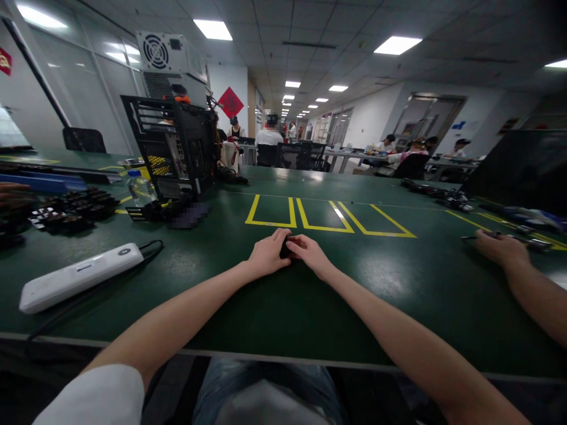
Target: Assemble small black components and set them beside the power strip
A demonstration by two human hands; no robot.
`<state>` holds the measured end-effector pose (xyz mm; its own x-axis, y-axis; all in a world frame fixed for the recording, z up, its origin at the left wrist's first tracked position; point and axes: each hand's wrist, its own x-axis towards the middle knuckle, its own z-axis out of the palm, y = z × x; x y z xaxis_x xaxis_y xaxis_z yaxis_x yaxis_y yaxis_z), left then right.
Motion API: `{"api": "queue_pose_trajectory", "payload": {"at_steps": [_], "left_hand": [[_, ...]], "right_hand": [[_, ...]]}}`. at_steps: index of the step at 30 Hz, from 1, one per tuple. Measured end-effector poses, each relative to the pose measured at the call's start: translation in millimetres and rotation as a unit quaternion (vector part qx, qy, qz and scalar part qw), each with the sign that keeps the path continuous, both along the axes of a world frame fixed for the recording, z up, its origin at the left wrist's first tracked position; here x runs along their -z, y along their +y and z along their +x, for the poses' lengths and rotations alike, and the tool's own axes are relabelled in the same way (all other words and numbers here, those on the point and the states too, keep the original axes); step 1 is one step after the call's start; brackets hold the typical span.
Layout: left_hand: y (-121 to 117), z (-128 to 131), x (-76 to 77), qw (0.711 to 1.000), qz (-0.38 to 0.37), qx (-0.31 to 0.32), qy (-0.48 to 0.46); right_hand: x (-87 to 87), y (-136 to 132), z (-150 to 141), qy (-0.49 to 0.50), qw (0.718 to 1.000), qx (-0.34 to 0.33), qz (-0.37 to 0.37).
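My left hand (267,255) and my right hand (310,252) meet in the middle of the green table (283,307), just in front of the yellow outlined boxes (328,217). Both have their fingers curled around a small dark object (287,248) held between them; I cannot make out what it is. My forearms stretch out from the near table edge.
A white power strip (80,276) with a black cable lies at the left. An open black computer case (175,150) stands at back left, dark parts (66,211) beside it. Another person's hand (500,248) rests at the right, holding a tool. People sit at far tables.
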<state>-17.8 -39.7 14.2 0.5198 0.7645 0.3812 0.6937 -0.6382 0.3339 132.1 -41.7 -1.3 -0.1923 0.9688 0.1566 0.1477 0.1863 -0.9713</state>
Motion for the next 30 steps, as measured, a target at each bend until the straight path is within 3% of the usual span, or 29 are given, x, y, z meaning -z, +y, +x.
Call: {"api": "queue_pose_trajectory", "payload": {"at_steps": [10,17,22,30], "left_hand": [[9,-15,2.0,0.991,0.003,0.112,-0.072],[18,-10,8.7,0.985,0.035,0.14,-0.099],[19,-11,9.6,0.983,0.029,0.144,-0.113],[18,-11,8.8,0.981,0.008,0.145,-0.129]], "right_hand": [[-1.2,-5,8,0.048,0.996,-0.057,0.04],[-1.0,-3,8,0.046,0.996,-0.016,0.08],[-1.4,-1,9,0.024,0.998,0.002,0.056],[0.3,0,13,0.011,0.997,-0.051,0.064]]}}
